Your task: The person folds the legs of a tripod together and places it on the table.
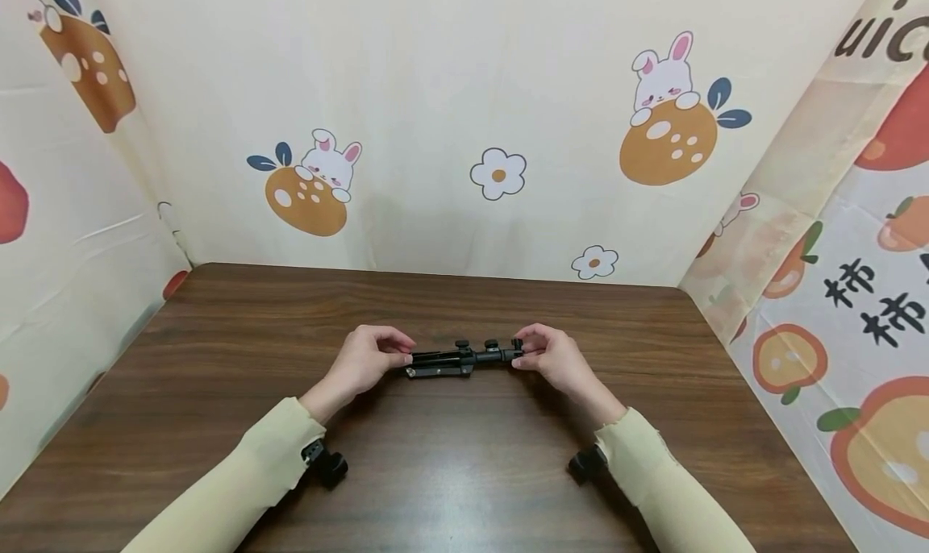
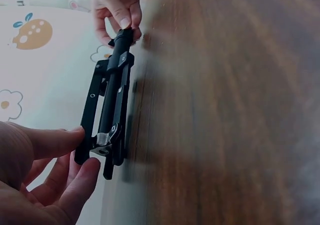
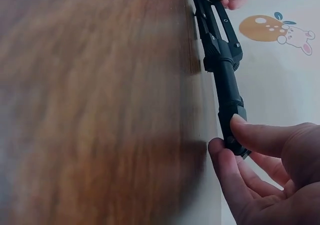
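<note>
A small black folding tripod (image 1: 464,358) is held lengthwise between the two hands, just over the brown table. Its legs lie folded along the centre column, and dark knobs show on its far side in the head view. My left hand (image 1: 368,358) pinches one leg's tip between thumb and fingers; the folded legs (image 2: 92,105) show in the left wrist view. At the other end, my right hand (image 1: 555,359) grips the head of the column, the thumb and fingers on either side of it. The column (image 3: 227,82) shows bare in the right wrist view.
The wood-grain table (image 1: 450,456) reaches back to a cream curtain (image 1: 435,77) printed with rabbits, fruit and flowers. More printed cloth (image 1: 813,351) hangs along the right side. Black wrist cameras (image 1: 330,466) sit at both cuffs.
</note>
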Demonstrator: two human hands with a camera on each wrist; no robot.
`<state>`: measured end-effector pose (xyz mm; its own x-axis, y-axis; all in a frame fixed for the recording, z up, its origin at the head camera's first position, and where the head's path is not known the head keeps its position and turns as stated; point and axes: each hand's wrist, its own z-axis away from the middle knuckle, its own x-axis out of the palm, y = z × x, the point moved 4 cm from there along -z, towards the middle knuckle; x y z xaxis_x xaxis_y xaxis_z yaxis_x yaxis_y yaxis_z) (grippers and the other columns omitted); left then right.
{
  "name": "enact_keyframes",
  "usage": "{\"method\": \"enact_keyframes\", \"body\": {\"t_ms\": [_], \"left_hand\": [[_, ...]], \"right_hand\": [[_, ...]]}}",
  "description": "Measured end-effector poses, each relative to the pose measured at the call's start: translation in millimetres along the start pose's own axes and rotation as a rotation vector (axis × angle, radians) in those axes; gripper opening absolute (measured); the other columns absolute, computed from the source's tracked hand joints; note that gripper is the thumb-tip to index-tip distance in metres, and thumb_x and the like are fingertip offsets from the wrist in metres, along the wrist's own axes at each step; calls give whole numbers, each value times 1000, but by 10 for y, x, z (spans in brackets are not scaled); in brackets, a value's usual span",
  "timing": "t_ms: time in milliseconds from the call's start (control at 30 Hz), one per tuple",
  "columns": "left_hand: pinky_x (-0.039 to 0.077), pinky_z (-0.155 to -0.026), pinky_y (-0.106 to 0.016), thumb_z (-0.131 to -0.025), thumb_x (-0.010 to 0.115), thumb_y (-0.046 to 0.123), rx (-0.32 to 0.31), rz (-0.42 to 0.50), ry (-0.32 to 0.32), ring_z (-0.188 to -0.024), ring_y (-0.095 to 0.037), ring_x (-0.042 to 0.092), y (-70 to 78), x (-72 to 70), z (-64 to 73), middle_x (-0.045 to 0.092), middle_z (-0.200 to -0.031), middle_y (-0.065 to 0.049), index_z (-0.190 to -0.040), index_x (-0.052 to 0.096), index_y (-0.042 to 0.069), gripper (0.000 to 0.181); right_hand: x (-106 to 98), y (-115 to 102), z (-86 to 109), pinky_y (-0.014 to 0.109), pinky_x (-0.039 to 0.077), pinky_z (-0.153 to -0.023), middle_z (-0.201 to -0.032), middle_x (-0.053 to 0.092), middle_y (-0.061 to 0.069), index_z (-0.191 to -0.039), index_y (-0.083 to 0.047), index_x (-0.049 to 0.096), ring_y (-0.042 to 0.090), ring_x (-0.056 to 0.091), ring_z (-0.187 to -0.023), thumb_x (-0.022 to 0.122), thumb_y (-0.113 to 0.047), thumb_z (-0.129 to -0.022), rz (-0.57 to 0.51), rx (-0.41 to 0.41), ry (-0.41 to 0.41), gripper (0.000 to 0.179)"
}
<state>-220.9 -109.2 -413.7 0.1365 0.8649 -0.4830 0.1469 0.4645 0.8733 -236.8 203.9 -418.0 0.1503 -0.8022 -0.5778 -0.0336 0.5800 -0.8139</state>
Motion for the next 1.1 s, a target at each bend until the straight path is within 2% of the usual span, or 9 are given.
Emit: {"method": "enact_keyframes", "body": {"t_ms": [433,633,800,933,1100], "left_hand": [[53,-74,-31,-84,77,0,-8,20,10,-83,-15,67,-32,6,-47,72,-89,-1,-99,76,4,15],[52,-74,-33,-86,75,0,-13,21,9,-84,-16,66,-41,-30,-38,72,-93,-3,-101,75,5,15],[51,-73,-32,-87,75,2,18,25,22,-86,-18,64,-53,-113,-26,73,-96,-4,-102,75,4,15],[50,-75,-32,-88,75,5,50,30,30,-90,-20,64,-37,-208,4,73,-97,-5,-104,75,4,16],[50,-78,-36,-94,70,12,60,7,46,-91,-19,64,-24,-358,69,73,-100,-4,-108,74,6,16]], "right_hand": [[-21,17,-12,32,53,-76,-101,71,8,-115,-8,71,21,67,-94,83,-4,-79,-33,23,4,39],[-60,32,-4,32,53,-79,-106,73,9,-118,-6,72,22,68,-96,83,-5,-80,-10,-12,6,40],[-129,27,14,31,53,-79,-107,73,10,-120,-4,70,23,68,-98,83,-7,-80,-6,-41,21,41],[-189,-14,48,35,53,-82,-112,71,13,-123,-2,68,25,68,-101,81,-9,-83,-22,-74,30,42],[-289,-26,90,37,51,-85,-112,72,9,-120,-4,70,21,66,-99,72,-17,-93,8,-89,107,29]]}}
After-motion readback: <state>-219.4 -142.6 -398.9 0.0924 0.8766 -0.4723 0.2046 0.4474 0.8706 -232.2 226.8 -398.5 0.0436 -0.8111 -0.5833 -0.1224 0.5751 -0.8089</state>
